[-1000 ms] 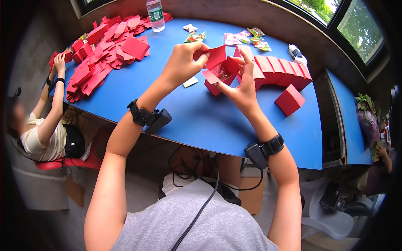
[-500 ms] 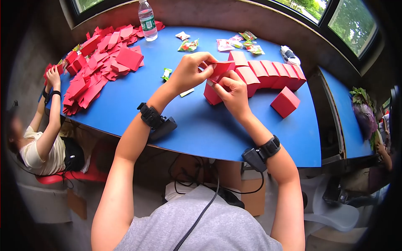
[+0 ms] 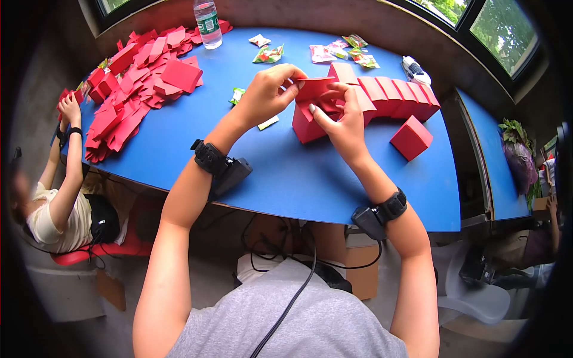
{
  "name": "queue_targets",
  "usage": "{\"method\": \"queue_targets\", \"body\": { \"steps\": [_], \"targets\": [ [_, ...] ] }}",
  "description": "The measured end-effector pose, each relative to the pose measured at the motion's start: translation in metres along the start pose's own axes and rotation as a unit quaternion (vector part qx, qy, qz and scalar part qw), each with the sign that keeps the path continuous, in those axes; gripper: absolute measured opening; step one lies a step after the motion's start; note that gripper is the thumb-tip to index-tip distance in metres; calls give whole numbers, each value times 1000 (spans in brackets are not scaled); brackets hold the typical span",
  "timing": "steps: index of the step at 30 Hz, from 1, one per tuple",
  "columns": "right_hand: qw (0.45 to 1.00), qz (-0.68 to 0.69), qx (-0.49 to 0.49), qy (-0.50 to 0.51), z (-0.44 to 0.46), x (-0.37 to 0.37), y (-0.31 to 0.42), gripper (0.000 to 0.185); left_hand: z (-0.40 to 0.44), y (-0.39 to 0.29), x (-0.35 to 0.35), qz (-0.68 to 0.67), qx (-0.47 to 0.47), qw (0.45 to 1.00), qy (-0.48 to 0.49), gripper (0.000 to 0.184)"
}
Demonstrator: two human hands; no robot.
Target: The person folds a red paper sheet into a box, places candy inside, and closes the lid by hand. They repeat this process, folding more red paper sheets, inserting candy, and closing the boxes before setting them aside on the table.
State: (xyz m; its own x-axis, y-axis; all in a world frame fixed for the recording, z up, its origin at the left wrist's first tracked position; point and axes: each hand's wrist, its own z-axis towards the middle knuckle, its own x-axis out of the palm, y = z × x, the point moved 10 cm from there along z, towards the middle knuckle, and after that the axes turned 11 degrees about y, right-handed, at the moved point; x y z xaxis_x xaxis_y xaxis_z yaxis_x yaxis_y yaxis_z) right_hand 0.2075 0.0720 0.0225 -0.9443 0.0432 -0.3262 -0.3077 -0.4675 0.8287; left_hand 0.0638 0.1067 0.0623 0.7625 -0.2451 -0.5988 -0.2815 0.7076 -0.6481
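Has uncurled the right hand (image 3: 345, 124) since half a second ago, spreading it over the red box (image 3: 306, 126); hides contents visible inside a second ago; reveals, left of the box, a green packet (image 3: 237, 95) covered then.

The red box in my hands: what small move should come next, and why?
I'd probably fold the raised flap down with your left hand, which pinches its edge. The red box is not yet closed, while the row of red boxes beside it looks shut. Your right hand is at the box's top, so it may need to ease clear.
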Motion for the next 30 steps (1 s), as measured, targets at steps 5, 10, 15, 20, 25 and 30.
{"method": "queue_targets", "body": {
  "steps": [5, 10, 15, 20, 25, 30],
  "targets": [
    [998, -41, -12, 56, 3, 7, 0, 49, -3, -22, 4, 34, 76, 995, 63, 29],
    [999, -39, -22, -2, -1, -1, 3, 65, -6, -29, 20, 44, 117, 988, 89, 32],
    [993, -113, -18, 13, -2, 2, 12, 82, -4, -29, 19, 8, 67, 995, 78, 25],
    [979, -189, -42, 68, -5, 14, 19, 91, -6, -39, 25, 9, 140, 984, 108, 17],
    [981, -126, 33, 141, -2, 22, -7, 76, -8, -36, 26, 11, 145, 982, 119, 11],
    [981, -118, 44, 149, -2, 23, -6, 66, -9, -34, 31, 28, 122, 980, 153, 8]
  ]
}}
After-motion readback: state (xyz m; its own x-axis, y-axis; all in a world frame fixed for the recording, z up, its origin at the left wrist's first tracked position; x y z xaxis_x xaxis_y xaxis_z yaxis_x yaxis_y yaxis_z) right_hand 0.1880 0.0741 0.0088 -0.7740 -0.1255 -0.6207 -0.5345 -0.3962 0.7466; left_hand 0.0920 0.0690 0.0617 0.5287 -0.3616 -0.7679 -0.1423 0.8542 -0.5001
